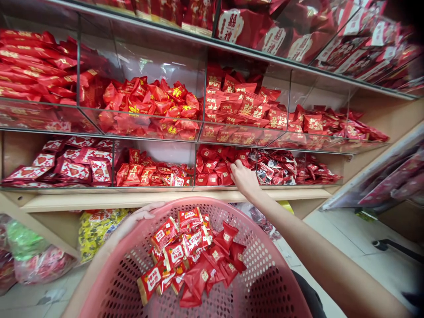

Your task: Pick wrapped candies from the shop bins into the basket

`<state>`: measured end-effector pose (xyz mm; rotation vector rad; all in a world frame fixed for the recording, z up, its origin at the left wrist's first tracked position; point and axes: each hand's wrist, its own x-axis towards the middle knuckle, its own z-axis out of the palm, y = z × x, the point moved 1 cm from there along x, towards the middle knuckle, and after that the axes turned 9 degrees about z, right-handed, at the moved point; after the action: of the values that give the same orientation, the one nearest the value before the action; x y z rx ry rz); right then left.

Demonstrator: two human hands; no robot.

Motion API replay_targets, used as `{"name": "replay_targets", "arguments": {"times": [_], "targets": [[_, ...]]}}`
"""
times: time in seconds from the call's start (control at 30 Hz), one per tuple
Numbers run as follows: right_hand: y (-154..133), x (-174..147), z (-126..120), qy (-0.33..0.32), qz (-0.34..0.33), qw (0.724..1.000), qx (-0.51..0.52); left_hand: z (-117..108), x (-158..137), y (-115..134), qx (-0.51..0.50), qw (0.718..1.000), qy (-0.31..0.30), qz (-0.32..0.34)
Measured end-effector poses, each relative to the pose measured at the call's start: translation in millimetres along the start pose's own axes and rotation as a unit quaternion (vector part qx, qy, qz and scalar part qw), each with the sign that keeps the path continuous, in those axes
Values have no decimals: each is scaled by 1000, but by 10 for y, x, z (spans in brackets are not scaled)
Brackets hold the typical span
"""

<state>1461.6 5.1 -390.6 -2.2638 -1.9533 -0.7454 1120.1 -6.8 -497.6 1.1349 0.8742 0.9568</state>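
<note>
A pink perforated plastic basket fills the lower middle of the head view. My left hand holds it, fingers bent over its far-left rim and forearm along its side. Inside lie several red-and-gold wrapped candies with white labels, beside plain red wrapped candies. My right hand reaches past the rim into the lower shelf. Its fingers are closed at a pile of red wrapped candies marked with small gold print; the fingertips are partly hidden among them.
Clear dividers split the shelves into bins of red packets. Big-lettered red candies fill the shelf above. A wooden ledge runs along the front. Below it is a yellow bag, with other plastic bags on the left. Tiled floor shows at right.
</note>
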Motion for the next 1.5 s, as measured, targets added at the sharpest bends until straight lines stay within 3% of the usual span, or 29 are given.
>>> {"name": "replay_targets", "arguments": {"times": [0.13, 0.27, 0.43, 0.57, 0.7, 0.8, 0.9, 0.97, 1.03, 1.2, 1.27, 1.5], "targets": [[46, 4, 16, 36, 33, 999, 24, 12, -14, 7, 15, 1000, -9, 1], [175, -16, -51, 108, 67, 984, 127, 43, -16, 31, 24, 1000, -2, 10], [318, -148, -207, 230, 34, 932, 278, 74, -21, 40, 18, 1000, 3, 12], [274, -433, -420, 256, -18, 895, 365, 61, -7, -10, 13, 1000, -9, 14], [64, -824, -601, 172, -61, 885, 428, 89, -24, -19, -5, 1000, -20, 20], [-157, -1077, -629, -5, -88, 869, 487, 123, -59, 3, -17, 1000, -7, 0], [-411, -1240, -597, -220, -201, 802, 517, 146, -84, 31, -19, 1000, 24, -4], [-583, -1295, -575, -305, -304, 750, 501, 157, -87, 47, -22, 999, 29, -2], [-759, -1316, -564, -335, -385, 726, 461, 164, -82, 57, -21, 1000, 21, -1], [-1236, -1362, -579, -368, -493, 739, 275, 146, -61, 52, 0, 1000, 18, 4], [-1421, -1405, -585, -372, -533, 732, 206, 127, -58, 36, 5, 1000, 17, 5], [-1860, -1541, -577, -376, -563, 727, 114, 29, -18, -48, 7, 1000, -18, 18]]}}
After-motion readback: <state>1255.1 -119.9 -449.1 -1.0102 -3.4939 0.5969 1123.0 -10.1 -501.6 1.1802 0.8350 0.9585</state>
